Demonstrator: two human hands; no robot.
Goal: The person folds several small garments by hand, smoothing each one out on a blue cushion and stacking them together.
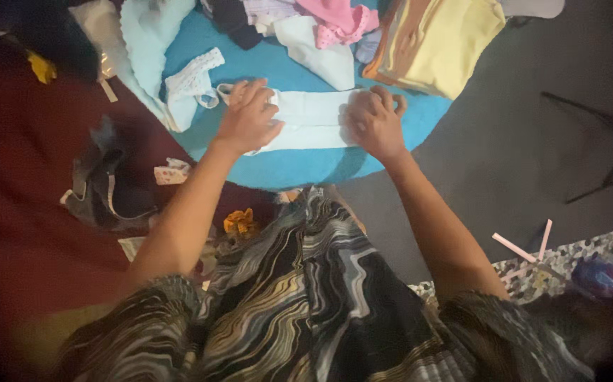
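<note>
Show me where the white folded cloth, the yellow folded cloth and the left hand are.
white folded cloth (313, 117), head view, bare middle part.
yellow folded cloth (448, 42), head view, top face.
left hand (248, 119), head view, back of hand.

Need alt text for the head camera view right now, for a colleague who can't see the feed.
Seen from above, a person's left hand and right hand press flat on a pale, folded garment lying on a round turquoise mat. A yellow folded pile, pink clothing and white garments lie beyond; a dark heap sits to the left.
</note>
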